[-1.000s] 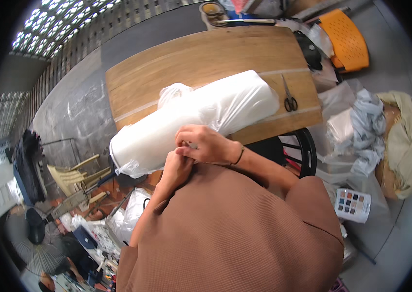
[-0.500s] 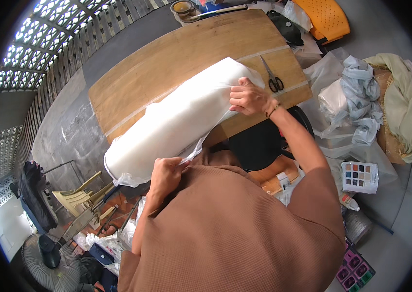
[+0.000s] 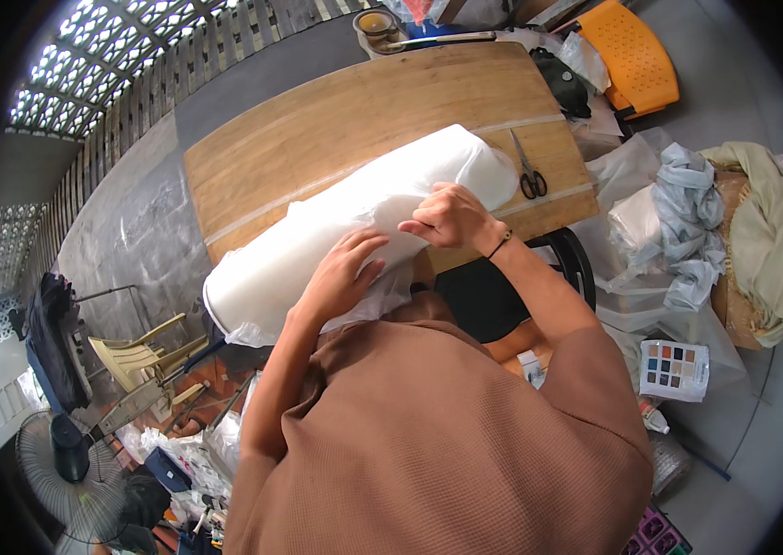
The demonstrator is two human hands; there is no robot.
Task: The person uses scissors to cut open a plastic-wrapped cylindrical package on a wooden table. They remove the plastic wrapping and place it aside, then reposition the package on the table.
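Observation:
A long white roll in thin plastic film lies slantwise on the wooden table. Loose clear film hangs along its near side, and more is bunched at its left end. My left hand is open against the near side of the roll, fingers stretched out. Farther right, my right hand is closed at the roll's near edge, its thumb pointing left. Whatever its curled fingers hold, if anything, is hidden. Black-handled scissors lie on the table just beyond the roll's right end.
A black chair stands against the near table edge. At the right, plastic sheeting and crumpled grey cloth cover the floor beside an orange chair. Rolls of tape sit past the far edge. A fan is at lower left.
My left hand has let go of the gathered film near my body and moved up onto the roll, opening. My right hand has come down and left along the roll's near edge.

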